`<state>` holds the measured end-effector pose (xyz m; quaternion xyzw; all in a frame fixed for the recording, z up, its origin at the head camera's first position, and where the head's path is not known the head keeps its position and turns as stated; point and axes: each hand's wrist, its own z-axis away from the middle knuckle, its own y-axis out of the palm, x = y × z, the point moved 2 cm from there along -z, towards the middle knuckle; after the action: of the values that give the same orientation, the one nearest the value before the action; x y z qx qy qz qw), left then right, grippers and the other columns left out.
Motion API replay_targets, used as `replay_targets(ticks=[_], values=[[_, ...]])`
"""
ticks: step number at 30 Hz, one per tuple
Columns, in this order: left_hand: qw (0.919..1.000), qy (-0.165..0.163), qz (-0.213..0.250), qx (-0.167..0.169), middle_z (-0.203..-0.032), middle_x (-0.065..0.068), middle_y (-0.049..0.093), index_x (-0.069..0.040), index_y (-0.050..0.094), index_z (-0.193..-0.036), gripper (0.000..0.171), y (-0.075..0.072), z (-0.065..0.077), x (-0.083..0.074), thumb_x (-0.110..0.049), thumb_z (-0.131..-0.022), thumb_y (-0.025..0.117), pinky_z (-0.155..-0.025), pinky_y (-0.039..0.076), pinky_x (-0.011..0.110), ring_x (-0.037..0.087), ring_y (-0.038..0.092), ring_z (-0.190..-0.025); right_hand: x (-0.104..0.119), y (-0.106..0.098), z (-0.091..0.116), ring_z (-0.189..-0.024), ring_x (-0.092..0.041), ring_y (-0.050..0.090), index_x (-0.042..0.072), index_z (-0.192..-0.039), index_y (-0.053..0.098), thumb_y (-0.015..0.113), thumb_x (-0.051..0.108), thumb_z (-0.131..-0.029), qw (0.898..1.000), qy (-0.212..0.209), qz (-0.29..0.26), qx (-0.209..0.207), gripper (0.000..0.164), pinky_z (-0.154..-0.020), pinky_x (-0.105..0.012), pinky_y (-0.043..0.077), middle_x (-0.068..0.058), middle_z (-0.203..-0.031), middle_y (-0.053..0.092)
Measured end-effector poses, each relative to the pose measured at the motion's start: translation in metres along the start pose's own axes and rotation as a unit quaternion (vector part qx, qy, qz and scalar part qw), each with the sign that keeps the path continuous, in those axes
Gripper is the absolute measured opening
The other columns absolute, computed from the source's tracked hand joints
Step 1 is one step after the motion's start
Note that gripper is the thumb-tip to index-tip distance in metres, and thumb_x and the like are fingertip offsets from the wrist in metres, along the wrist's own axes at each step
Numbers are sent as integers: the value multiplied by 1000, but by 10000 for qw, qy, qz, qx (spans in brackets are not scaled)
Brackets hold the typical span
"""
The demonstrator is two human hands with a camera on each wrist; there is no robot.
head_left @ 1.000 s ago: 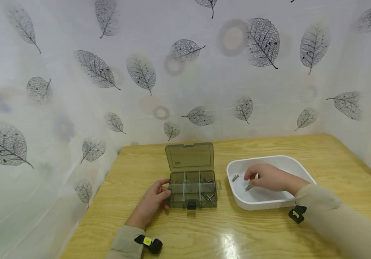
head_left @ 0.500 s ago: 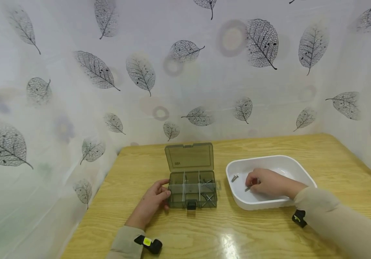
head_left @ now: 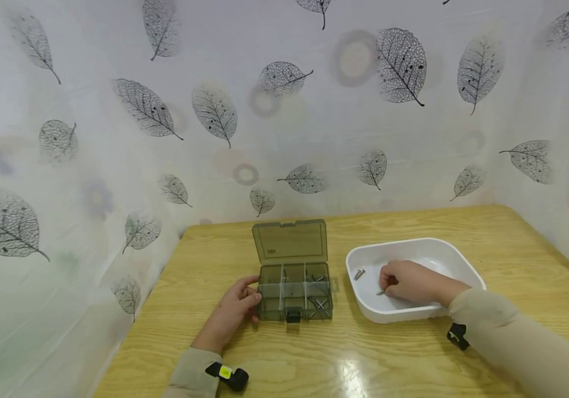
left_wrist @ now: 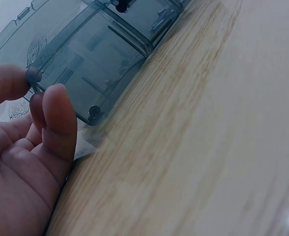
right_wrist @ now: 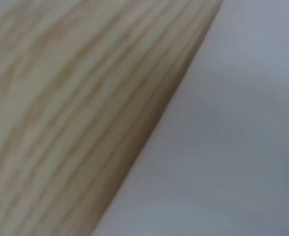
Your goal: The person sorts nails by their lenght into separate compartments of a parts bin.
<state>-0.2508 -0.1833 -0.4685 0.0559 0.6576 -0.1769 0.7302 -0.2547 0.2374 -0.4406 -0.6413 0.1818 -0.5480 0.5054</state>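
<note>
In the head view, a smoky translucent compartment box [head_left: 270,308] stands on the table, its lid [head_left: 290,241] raised. My left hand [head_left: 235,303] holds the box's left side, and the left wrist view has the thumb and fingers at the box's corner [left_wrist: 80,105]. Metal screws [head_left: 319,304] lie in the right-hand compartments. To the right is a white tray [head_left: 381,317]. Inside it, my right hand [head_left: 409,281] pinches a small screw [head_left: 380,293] that is mostly hidden by the fingertips. Other screws [head_left: 359,274] lie near the tray's left wall.
The wooden table [head_left: 215,243] carries both containers. Behind and beside it hangs a pale leaf-printed sheet [head_left: 324,127]. Blurred wood and the tray's white wall [right_wrist: 208,147] fill the right wrist view, where no hand appears.
My right hand has sunk slightly in the tray, and its fingers have drawn together on the screw. The left hand and the box keep their place.
</note>
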Motion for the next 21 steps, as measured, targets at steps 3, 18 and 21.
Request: replay_targets(ticks=[3,18,21], values=[[10000,38,-24,20,-108,17,55,-4,37,-153,55,-1,0,1,-17,-104,58,-66,58,37,24,57,-82,2,-1,2,-78,-13,50,14,-87,64,72,9,-89,10000,17,-51,-1,9,-70,-30,43,6,-81,55],[10000,-27,37,39,-107,16,54,-6,37,-153,55,-2,0,3,-16,-104,58,-66,57,38,25,57,-83,20,-15,4,-88,-7,59,15,-102,73,63,6,-96,9971,-503,-6,-571,15,-78,-33,52,7,-98,69],[10000,-18,39,23,-107,17,54,-7,37,-153,54,-2,-1,4,-15,-103,58,-66,57,38,25,56,-83,29,-16,3,-87,-7,59,12,-106,73,61,6,-98,9950,-678,-90,-729,16,-75,-32,53,4,-100,70]])
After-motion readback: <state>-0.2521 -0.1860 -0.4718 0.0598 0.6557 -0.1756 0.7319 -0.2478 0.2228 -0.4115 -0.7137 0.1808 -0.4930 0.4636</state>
